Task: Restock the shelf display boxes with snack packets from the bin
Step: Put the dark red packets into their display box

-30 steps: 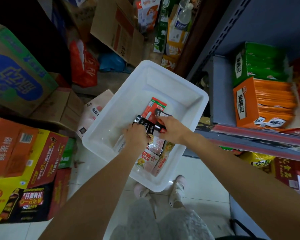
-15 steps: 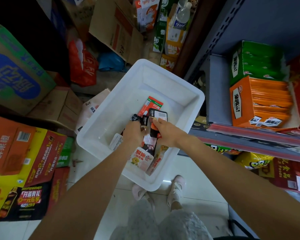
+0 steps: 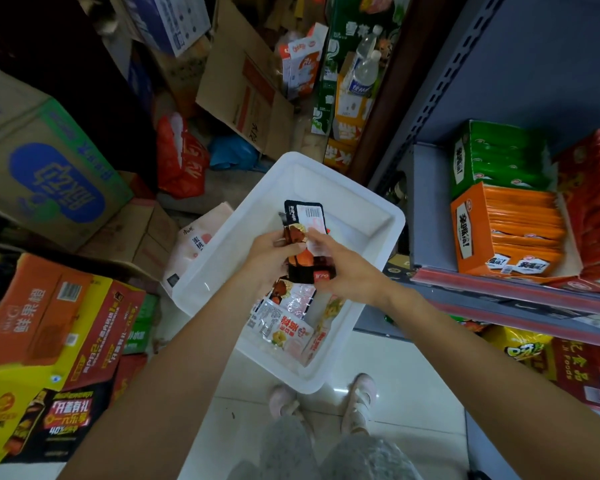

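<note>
A white plastic bin (image 3: 371,216) stands on the floor below me. Over its middle, my left hand (image 3: 271,258) and my right hand (image 3: 343,268) together hold a small stack of black-and-orange snack packets (image 3: 303,220), fingers curled round it from both sides. Several pale red-and-white snack packets (image 3: 288,332) lie in the bin's near end. On the shelf to the right sit an orange display box (image 3: 506,233), a green display box (image 3: 492,157) behind it and a red display box (image 3: 596,209) beside them.
The grey metal shelf (image 3: 499,292) runs along the right, with more snacks on the level below. Printed cartons (image 3: 49,327) are stacked at the left. Cardboard boxes (image 3: 39,168), a red bag (image 3: 181,161) and bottles (image 3: 364,71) crowd the floor beyond the bin. My feet stand on pale tiles.
Both hands have risen from the bottom of the bin, lifting the black-and-orange packets up and gathering them into a stack. The view has tilted slightly.
</note>
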